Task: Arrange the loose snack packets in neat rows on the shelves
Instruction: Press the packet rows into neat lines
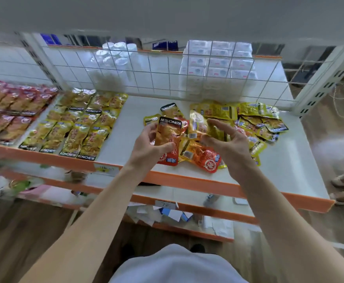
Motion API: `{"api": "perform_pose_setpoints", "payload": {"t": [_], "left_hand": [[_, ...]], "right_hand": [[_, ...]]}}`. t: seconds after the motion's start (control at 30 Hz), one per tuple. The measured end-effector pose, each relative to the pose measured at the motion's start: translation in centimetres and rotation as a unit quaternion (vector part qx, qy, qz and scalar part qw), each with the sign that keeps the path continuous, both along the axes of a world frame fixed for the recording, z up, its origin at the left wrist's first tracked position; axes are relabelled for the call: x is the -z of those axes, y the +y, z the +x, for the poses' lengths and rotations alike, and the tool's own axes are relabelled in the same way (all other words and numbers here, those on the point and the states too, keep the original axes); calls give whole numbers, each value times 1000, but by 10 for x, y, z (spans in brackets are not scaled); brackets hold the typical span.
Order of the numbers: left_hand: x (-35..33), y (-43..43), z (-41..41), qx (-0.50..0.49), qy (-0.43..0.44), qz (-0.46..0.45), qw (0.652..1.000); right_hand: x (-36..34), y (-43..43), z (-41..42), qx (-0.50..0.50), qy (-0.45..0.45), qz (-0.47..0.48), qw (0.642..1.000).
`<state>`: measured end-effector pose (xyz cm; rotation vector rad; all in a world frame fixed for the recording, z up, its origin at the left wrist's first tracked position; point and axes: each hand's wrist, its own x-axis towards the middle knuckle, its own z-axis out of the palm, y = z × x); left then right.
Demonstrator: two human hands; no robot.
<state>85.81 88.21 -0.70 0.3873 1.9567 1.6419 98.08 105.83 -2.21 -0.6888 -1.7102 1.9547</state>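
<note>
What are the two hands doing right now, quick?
Left hand: closed on an orange snack packet.
Right hand: open, fingers spread above the loose pile, holding nothing.

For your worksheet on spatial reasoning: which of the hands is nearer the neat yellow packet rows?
Left. The left hand is just right of the yellow packet rows; the right hand is farther right.

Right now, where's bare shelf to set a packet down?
Bare strip of the shelf between the yellow rows and the loose pile, and the front right corner beside the pile. Crowded: the pile itself, under both hands.
</note>
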Motion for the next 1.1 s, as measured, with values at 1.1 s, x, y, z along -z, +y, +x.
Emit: {"api": "perform_pose_setpoints", "payload": {"t": [1.1], "left_hand": [[0, -226, -170, -2, -65, 63, 996]], "right_hand": [[5, -235, -163, 28, -9, 6, 1000]]}}
